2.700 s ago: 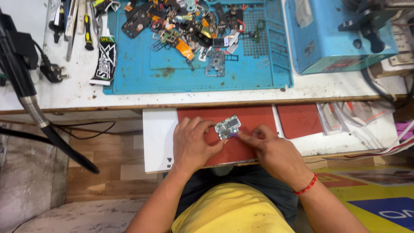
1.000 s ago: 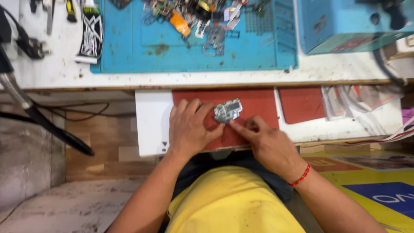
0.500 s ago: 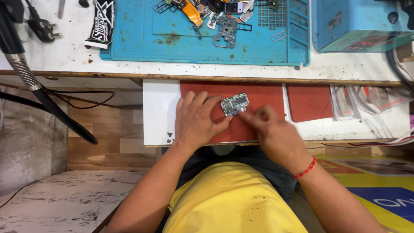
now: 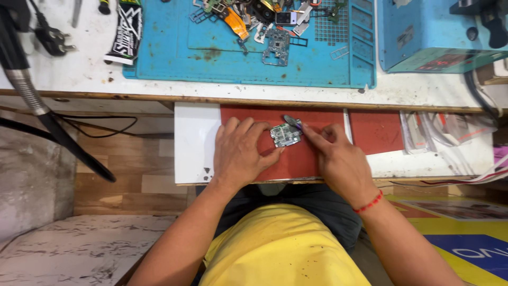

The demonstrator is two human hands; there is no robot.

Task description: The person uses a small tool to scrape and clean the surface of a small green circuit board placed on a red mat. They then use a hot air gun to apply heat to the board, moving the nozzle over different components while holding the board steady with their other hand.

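Observation:
A small green circuit board (image 4: 286, 134) lies on a red mat (image 4: 317, 117) on the pull-out shelf under the bench. My left hand (image 4: 241, 153) rests flat on the mat, its thumb and fingertips pressing the board's left edge. My right hand (image 4: 338, 159) grips a thin tool (image 4: 292, 122) whose tip touches the board's upper right corner. A red thread bracelet circles my right wrist.
Above, a blue work mat (image 4: 254, 53) carries several phone parts and flex cables. A blue machine (image 4: 439, 32) stands at the upper right. A black tube (image 4: 127, 32), a plug and a flexible metal arm (image 4: 32, 95) sit at left. Plastic sleeves (image 4: 450, 137) lie right of the red mat.
The view has tilted so the bench sits higher in frame. Both hands stay on the board; my right hand's tool tip now shows at the board's top right corner.

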